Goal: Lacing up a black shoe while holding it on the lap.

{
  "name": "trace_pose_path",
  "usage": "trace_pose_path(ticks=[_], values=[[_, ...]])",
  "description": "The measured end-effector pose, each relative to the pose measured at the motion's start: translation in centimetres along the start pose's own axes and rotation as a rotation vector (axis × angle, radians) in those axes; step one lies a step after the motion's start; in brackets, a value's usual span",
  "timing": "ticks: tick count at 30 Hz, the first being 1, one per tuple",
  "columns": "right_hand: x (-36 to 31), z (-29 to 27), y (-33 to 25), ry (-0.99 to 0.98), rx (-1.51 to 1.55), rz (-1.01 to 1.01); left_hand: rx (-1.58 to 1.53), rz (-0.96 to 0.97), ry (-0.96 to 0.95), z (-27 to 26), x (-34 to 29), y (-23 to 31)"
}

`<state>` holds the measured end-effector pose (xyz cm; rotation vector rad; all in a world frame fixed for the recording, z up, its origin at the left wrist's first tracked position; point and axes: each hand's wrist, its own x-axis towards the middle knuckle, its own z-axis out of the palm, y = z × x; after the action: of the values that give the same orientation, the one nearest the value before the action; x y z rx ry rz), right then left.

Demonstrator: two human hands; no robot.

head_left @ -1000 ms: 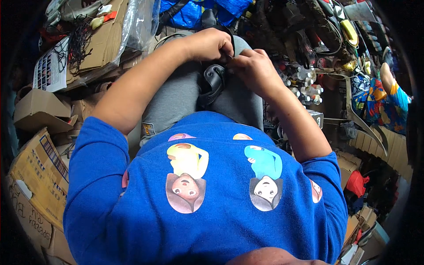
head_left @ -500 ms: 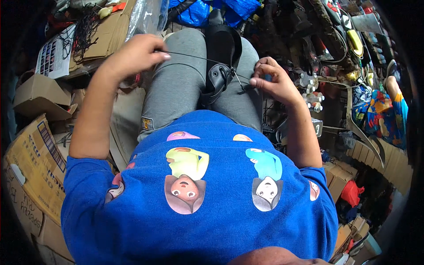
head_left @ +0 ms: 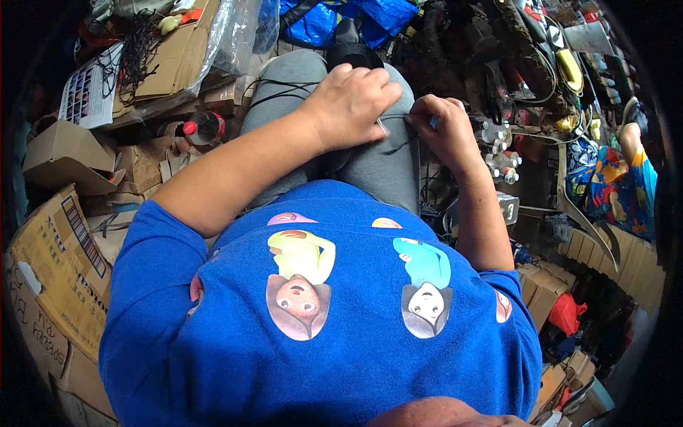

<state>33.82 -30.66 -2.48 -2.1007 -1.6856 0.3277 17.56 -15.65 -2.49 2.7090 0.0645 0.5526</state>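
Observation:
Between my thighs lies a black sandal (head_left: 352, 57), mostly hidden under my left hand (head_left: 353, 103). That hand is closed over it with the fingers curled down, and a thin shiny piece (head_left: 383, 128) shows by its fingertips; what it grips I cannot make out. Loops of black cord (head_left: 284, 89) trail across my left thigh behind the hand. At the right thigh my right hand (head_left: 442, 128) pinches a stretch of the cord between thumb and fingers. A short line of cord runs from the sandal side to that pinch.
On my left are cardboard boxes (head_left: 67, 156), a bottle with a red cap (head_left: 205, 128) and clear plastic sheeting. Blue plastic (head_left: 313, 25) lies ahead. To the right are several small clear bottles (head_left: 504, 160), a curved blade (head_left: 590, 228) and another person's leg (head_left: 632, 142).
My left hand has swung right from the left thigh to over the sandal, covering it. The cord it drew out now lies slack in loops. My right hand has barely moved.

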Motion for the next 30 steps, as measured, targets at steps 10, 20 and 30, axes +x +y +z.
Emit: trace_pose_path(ticks=[10, 20, 30], values=[[-0.9, 3.6, 6.4, 0.548, 0.369, 0.369, -0.119, -0.248, -0.248, -5.5, -3.0, -5.3], [-1.6, 4.7, 5.7, 0.580, 2.471, 0.559, -1.597, -0.846, 0.372, -6.9, -3.3, -4.6], [-6.7, 5.3, 8.7, 0.103, 1.952, 0.665, -1.673, -1.102, 0.302, -5.0, -6.5, -10.5]])
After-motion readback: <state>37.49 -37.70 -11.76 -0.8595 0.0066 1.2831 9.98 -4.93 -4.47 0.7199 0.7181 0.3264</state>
